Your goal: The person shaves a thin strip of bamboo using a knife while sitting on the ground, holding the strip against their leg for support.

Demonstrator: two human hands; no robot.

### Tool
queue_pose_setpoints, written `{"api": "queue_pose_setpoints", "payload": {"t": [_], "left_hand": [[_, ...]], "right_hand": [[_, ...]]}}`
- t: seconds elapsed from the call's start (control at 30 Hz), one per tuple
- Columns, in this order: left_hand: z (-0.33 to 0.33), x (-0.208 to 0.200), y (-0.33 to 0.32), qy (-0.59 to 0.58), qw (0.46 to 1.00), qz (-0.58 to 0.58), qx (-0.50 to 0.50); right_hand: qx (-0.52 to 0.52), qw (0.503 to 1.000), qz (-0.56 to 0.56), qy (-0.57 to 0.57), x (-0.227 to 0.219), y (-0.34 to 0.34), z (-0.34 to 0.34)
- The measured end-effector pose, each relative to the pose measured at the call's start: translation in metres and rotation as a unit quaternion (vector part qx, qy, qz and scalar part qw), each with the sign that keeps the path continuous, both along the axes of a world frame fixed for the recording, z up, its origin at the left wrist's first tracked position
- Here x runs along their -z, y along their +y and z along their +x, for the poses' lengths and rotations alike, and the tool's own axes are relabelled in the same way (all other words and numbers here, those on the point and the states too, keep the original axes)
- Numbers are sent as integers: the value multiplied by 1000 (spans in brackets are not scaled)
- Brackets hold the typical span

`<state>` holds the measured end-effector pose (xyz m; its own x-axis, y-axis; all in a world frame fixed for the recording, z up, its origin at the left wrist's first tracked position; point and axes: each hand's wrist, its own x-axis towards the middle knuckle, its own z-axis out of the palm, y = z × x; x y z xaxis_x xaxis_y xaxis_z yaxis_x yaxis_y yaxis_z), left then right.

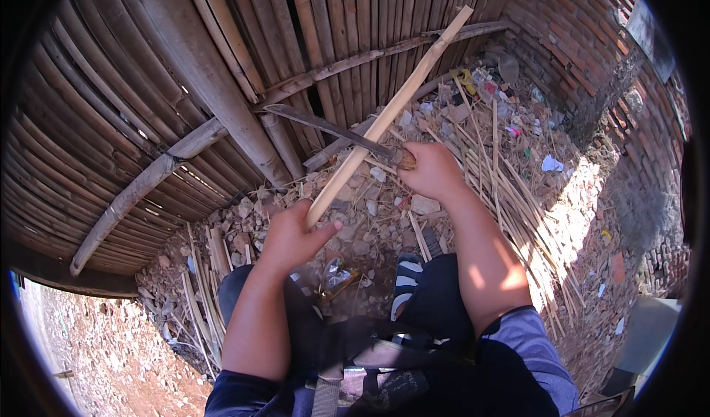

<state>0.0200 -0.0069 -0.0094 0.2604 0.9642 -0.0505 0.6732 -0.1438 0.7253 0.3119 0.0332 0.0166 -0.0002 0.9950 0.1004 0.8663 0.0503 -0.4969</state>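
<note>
My left hand (291, 233) is closed round the lower end of a long pale bamboo strip (399, 100), which slants up and away to the right. In my right hand (430, 170) is the wooden handle of a machete (325, 126). Its dark blade points left and lies across the strip, a little above the strip's middle-lower part. Whether the edge is biting into the strip or only resting against it, I cannot tell. The fingers of my left hand are partly hidden behind its back, with the thumb stretched along the right side.
A bamboo slat wall (347, 25) with a thick post (214, 69) rises ahead and left. Split strips (510, 202) lie piled at my right, and more strips (198, 306) at my left. Rubble and litter (355, 232) cover the ground. A brick wall (569, 39) stands right.
</note>
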Motion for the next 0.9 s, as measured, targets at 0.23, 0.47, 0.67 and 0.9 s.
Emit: {"api": "queue_pose_setpoints", "payload": {"t": [0.23,0.47,0.67,0.9], "left_hand": [[1,-2,-3,-3,998,49,-26],[4,2,-1,-15,997,13,-80],[7,4,-3,-57,996,10,-65],[9,1,0,-72,996,52,-14]], "right_hand": [[-113,989,-3,-96,5,-2,-25],[52,997,-1,49,15,20,10],[-40,999,8,-1,3,1,-16],[-128,990,44,37,19,4,-15]]}}
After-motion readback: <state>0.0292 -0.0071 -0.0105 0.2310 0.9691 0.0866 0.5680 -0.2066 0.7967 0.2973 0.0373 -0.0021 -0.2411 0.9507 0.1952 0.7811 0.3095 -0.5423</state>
